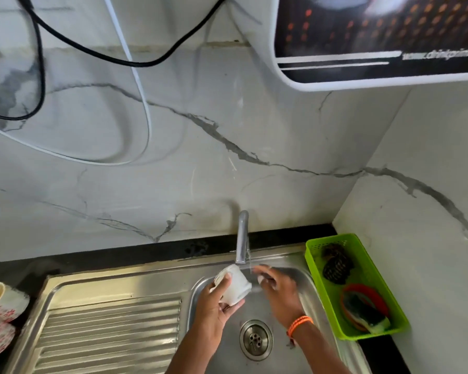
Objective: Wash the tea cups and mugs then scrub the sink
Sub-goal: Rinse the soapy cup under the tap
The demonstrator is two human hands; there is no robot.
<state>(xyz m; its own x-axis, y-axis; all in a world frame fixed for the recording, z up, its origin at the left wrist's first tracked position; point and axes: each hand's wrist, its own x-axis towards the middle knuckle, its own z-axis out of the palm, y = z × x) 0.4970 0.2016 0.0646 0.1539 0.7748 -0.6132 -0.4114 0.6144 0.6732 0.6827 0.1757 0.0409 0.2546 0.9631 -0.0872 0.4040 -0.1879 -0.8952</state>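
My left hand [214, 300] grips a small white cup [235, 286] tilted on its side over the steel sink [200, 287], just under the tap [242, 238]. A thin stream of water runs from the tap. My right hand [277, 288] hovers beside the cup's mouth with fingers loosely spread, blurred, holding nothing I can make out. An orange band sits on that wrist. The drain [255, 339] lies below both hands. Two floral mugs [3, 300] lie on the dark counter at far left.
A ribbed steel drainboard [106, 336] stretches left of the basin. A green plastic basket [362, 290] at the right holds dark scrubbers and a sponge. Black and white cables hang on the marble wall, and a water purifier [376, 41] is mounted upper right.
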